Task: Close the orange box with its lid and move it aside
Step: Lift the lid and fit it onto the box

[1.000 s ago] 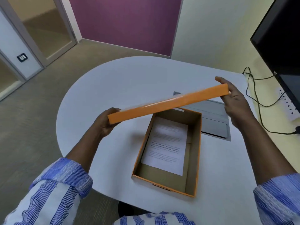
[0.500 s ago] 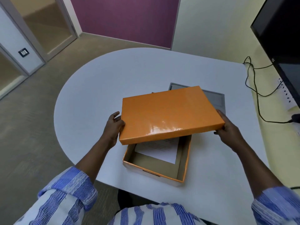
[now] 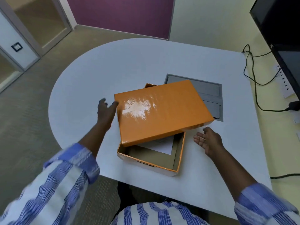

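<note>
Left hand: open, fingers spread, at the left edge of the lid; one fingertip seems to touch the lid's far-left corner, though motion blur leaves the contact unclear. It grips nothing.
Right hand: open, palm turned toward the box, fingers loosely extended, just beside the lid's near-right corner and apart from it. It holds nothing.
Lid: orange, glossy, lying askew on top of the box, turned out of line with it. It covers the far part of the box and overhangs to the right; the near-left corner sits on the box's left wall. Not seated.
Box: orange outside, brown card inside, standing on the surface near the person, its near part uncovered. A far corner of its rim shows past the lid's far edge.
Paper: white printed sheet lying inside the box, partly hidden under the lid.
Surface: white, rounded on its left end, carrying the box.
Grey hatch: set flush into the surface, far and right of the box, partly covered by the lid.
Cables: black, running along the right side of the surface toward a power strip.
Screen: dark, at the far right.
Sleeves: blue and white striped, on both forearms.
</note>
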